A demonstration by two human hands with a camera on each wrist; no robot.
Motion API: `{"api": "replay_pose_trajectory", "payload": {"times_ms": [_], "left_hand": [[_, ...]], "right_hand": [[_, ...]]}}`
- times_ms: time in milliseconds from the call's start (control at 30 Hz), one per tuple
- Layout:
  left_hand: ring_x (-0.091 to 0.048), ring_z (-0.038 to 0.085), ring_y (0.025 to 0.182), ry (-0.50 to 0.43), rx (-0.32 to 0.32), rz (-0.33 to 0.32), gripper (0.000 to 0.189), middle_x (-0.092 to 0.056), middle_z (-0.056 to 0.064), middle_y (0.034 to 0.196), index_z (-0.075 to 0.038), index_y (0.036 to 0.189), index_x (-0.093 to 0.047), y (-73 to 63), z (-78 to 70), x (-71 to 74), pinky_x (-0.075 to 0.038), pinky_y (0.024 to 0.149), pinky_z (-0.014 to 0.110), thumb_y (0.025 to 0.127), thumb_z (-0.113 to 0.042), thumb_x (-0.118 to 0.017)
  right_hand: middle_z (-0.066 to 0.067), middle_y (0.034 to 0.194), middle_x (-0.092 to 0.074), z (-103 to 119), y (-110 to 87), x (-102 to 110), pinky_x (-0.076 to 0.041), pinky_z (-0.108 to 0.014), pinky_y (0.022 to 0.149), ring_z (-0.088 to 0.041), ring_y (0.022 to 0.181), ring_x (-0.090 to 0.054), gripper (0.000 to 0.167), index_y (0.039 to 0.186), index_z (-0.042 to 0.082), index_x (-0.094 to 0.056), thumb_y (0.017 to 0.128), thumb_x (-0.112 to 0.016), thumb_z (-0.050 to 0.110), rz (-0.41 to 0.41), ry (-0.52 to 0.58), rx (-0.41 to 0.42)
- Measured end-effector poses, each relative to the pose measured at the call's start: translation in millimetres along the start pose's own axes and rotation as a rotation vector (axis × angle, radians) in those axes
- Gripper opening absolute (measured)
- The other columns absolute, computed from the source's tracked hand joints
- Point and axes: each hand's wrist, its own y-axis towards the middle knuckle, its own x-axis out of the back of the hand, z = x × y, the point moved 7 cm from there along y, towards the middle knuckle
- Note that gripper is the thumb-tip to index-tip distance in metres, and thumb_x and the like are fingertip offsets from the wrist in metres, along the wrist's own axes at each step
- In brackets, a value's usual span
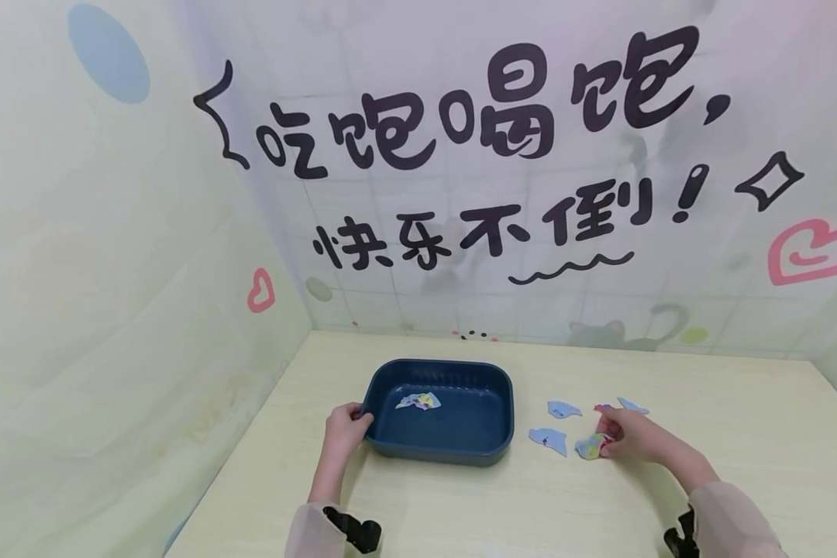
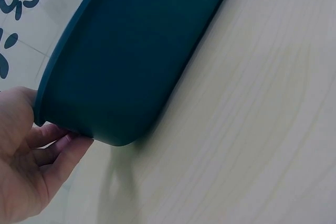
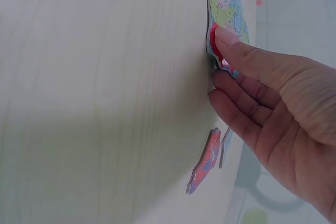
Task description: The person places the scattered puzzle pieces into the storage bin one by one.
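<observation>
A dark blue rectangular basin stands on the table, and my left hand grips its left rim. In the left wrist view, the thumb of the left hand is at the rim and the other fingers curl beneath it. Inside the basin lies a small heap of colourful puzzle pieces. My right hand pinches a yellow, green and red puzzle piece. In the right wrist view, the thumb of the right hand presses the red end of that puzzle piece, its fingertips at the table surface.
Light blue puzzle pieces lie around the right hand: one at the front, one behind it and one farther right. A red puzzle piece lies close to the right hand. A printed cloth wall borders the table's back edge.
</observation>
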Motion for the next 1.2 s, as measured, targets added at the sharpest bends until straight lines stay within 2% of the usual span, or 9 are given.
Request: {"api": "replay_pose_trajectory", "payload": {"times_ms": [100, 333, 500, 700, 1200], "left_hand": [[-0.058, 0.02, 0.075, -0.004, 0.001, 0.0, 0.029, -0.062, 0.019, 0.089, 0.01, 0.105, -0.06, 0.0, 0.4, -0.4, -0.049, 0.06, 0.027, 0.083, -0.007, -0.055], [-0.057, 0.019, 0.074, -0.008, 0.002, 0.007, 0.028, -0.062, 0.018, 0.088, 0.01, 0.105, -0.061, 0.4, 1.4, -1.0, -0.049, 0.059, 0.027, 0.083, -0.007, -0.055], [-0.057, 0.019, 0.073, -0.005, 0.002, 0.006, 0.028, -0.062, 0.018, 0.088, 0.01, 0.105, -0.061, 0.1, 0.7, -0.6, -0.048, 0.058, 0.027, 0.083, -0.007, -0.055], [-0.057, 0.019, 0.074, -0.01, 0.011, 0.01, 0.029, -0.062, 0.018, 0.088, 0.01, 0.106, -0.06, 0.0, 0.8, -0.8, -0.049, 0.058, 0.027, 0.084, -0.007, -0.054], [-0.058, 0.02, 0.075, 0.006, 0.003, 0.004, 0.03, -0.062, 0.019, 0.089, 0.01, 0.106, -0.06, 1.0, 0.8, -1.5, -0.049, 0.06, 0.028, 0.082, -0.007, -0.055]], "right_hand": [[-0.001, 0.075, -0.049, -1.7, -1.1, 0.8, -0.035, -0.019, 0.058, -0.004, 0.067, -0.039, 0.038, 0.101, -0.009, -0.053, 0.072, -0.072, 0.005, 0.009, 0.001, -0.01], [0.001, 0.071, -0.048, -6.3, -4.7, 3.2, -0.036, -0.018, 0.056, -0.003, 0.063, -0.041, 0.019, 0.084, -0.002, -0.053, 0.076, -0.068, 0.005, 0.057, 0.083, -0.061], [-0.001, 0.072, -0.05, -9.8, -7.9, 4.6, -0.04, -0.018, 0.054, -0.003, 0.062, -0.043, 0.017, 0.086, -0.006, -0.053, 0.079, -0.065, 0.004, 0.091, 0.16, -0.082], [-0.001, 0.071, -0.053, -12.9, -9.3, 6.2, -0.044, -0.02, 0.055, -0.003, 0.061, -0.047, 0.014, 0.088, -0.008, -0.055, 0.08, -0.063, 0.002, 0.102, 0.199, -0.091], [-0.004, 0.076, -0.056, -5.0, -4.7, 10.6, -0.047, -0.02, 0.058, -0.003, 0.065, -0.05, 0.025, 0.093, -0.01, -0.056, 0.082, -0.064, 0.011, 0.093, 0.272, -0.092]]}}
